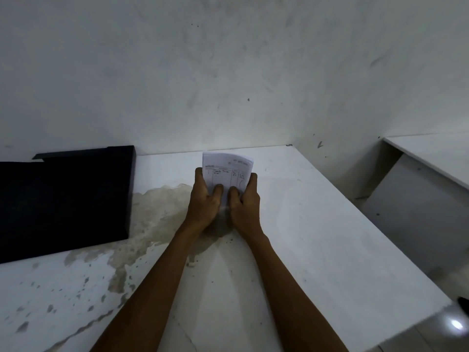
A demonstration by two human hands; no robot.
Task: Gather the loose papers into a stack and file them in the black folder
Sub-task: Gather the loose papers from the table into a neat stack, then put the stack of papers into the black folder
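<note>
A stack of white papers (227,168) with a printed, handwritten form on top stands upright over the middle of the white table (317,224). My left hand (204,201) grips its left edge, thumb on the front sheet. My right hand (245,201) grips the right edge the same way. The stack's lower part is hidden behind my hands. The black folder (63,201) lies flat and closed at the table's left, well apart from the papers.
A white wall rises right behind the table. The tabletop has a brown, peeled patch (157,214) between the folder and my hands. The table's right edge drops off to a gap, with another white desk (431,158) beyond it.
</note>
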